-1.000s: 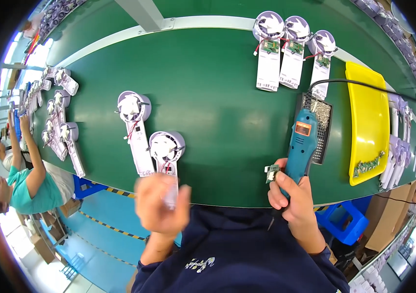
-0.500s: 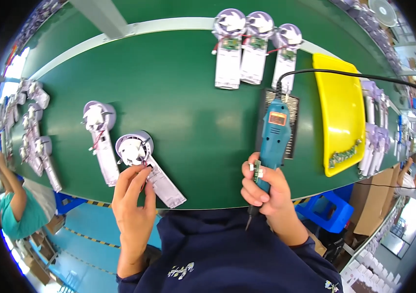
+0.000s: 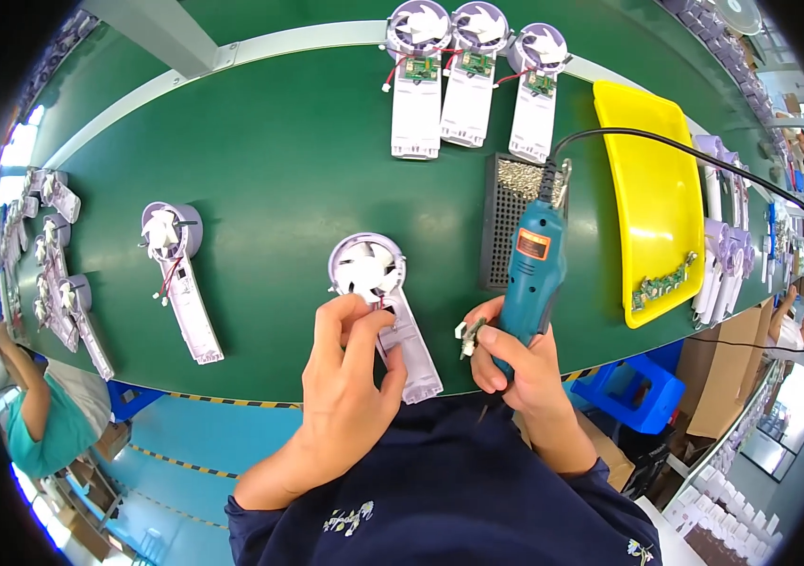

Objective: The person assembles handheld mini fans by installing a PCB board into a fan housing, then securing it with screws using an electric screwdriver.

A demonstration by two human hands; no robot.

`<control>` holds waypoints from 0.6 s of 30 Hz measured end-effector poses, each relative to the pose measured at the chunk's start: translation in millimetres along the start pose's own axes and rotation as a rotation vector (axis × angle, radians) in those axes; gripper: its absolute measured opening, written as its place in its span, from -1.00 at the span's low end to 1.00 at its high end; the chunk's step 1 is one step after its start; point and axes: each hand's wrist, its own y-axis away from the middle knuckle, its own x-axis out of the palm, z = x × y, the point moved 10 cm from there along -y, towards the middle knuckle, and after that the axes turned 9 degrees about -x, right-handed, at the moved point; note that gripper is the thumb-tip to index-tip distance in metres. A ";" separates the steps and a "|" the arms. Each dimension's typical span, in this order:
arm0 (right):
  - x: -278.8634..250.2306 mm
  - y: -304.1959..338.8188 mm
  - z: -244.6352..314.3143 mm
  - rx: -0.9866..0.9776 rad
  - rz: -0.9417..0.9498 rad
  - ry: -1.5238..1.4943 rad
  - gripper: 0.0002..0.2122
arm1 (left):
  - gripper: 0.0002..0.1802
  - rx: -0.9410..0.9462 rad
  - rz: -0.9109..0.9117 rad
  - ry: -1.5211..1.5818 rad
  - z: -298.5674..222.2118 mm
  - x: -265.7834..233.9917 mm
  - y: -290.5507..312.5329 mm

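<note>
My left hand (image 3: 350, 382) is closed at the neck of an opened handheld fan (image 3: 416, 358), thumb and fingers around where its wires come out. The fan has white blades in a pale purple ring, and its handle points toward me. In my right hand (image 3: 539, 373) is a blue electric screwdriver (image 3: 536, 269), its bit pointing down toward my body and its cord rising at the top. Between that hand's thumb and forefinger I also hold a small green circuit board (image 3: 470, 338) with white connectors, just right of the fan.
Another open fan (image 3: 185, 283) lies to the left, with loose red wires. Three fans with boards (image 3: 463, 80) lie at the far side. A black screw tray (image 3: 501, 226) sits behind the screwdriver. A yellow tray (image 3: 647, 189) holds several boards. Co-workers are at both sides.
My left hand has slid the handheld fan to the right, closer to my right hand. The circuit board in my right hand has turned and tilted. The screwdriver stays held.
</note>
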 end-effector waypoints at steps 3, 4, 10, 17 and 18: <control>5.4 1.6 -4.2 0.036 -0.019 0.116 -0.87 | -0.53 0.000 0.044 0.001 -3.1 -5.8 1.0; 6.0 1.8 -4.6 0.020 -0.027 0.207 -0.87 | -0.54 -0.003 0.031 0.036 -0.8 -8.7 2.7; 20.4 -9.5 -10.4 0.004 -0.009 0.385 -0.88 | -0.66 -0.050 -0.035 0.135 11.0 -17.2 -1.2; 23.0 -10.9 -7.1 -0.050 -0.065 0.432 -0.88 | -0.61 0.056 -0.021 0.264 23.7 -12.2 -3.7; 22.2 -11.1 -7.4 -0.045 -0.068 0.441 -0.88 | -0.58 0.095 -0.003 0.291 21.8 -9.9 -3.0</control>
